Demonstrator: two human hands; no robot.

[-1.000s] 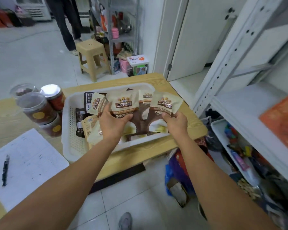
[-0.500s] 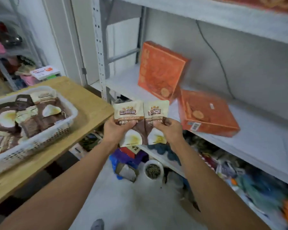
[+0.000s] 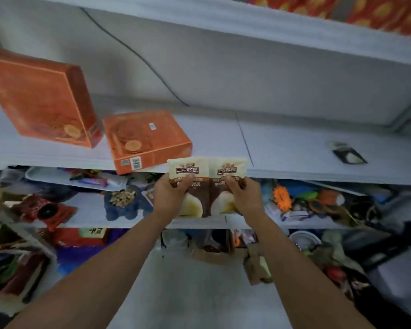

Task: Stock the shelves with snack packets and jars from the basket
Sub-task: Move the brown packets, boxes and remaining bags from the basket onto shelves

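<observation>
**Head view.** I am holding two snack packets side by side in front of the middle shelf (image 3: 294,148). The left hand (image 3: 170,198) is pinching the left packet (image 3: 188,169), thumb pressed on its face and fingers hidden behind it, and the right hand (image 3: 246,198) is gripping the right packet (image 3: 228,169) the same way. Both packets are standing upright with their inner edges touching. Their tops are showing level with the shelf's front lip, and neither is resting on the board yet. The basket is lying outside this view.

**Risks, as I am judging them.**
- **(a)** The flat orange box (image 3: 147,138) is sitting just left of the left packet and appears to be overhanging the shelf edge a little. If I am sweeping the packets in at an angle, the left one is likely to nudge it, and it could tip onto the cluttered lower shelf (image 3: 88,210).
- **(b)** The leaning orange box (image 3: 40,98) is standing at a tilt just beside the flat one, so a shove on the flat box could be passing on to it.
- **(c)** These pouches are looking soft. Released upright with nothing behind them, they are liable to be slumping forward over the lip.

The bare stretch of board between the flat box and the small dark packet (image 3: 347,155) is offering the safer landing.
</observation>
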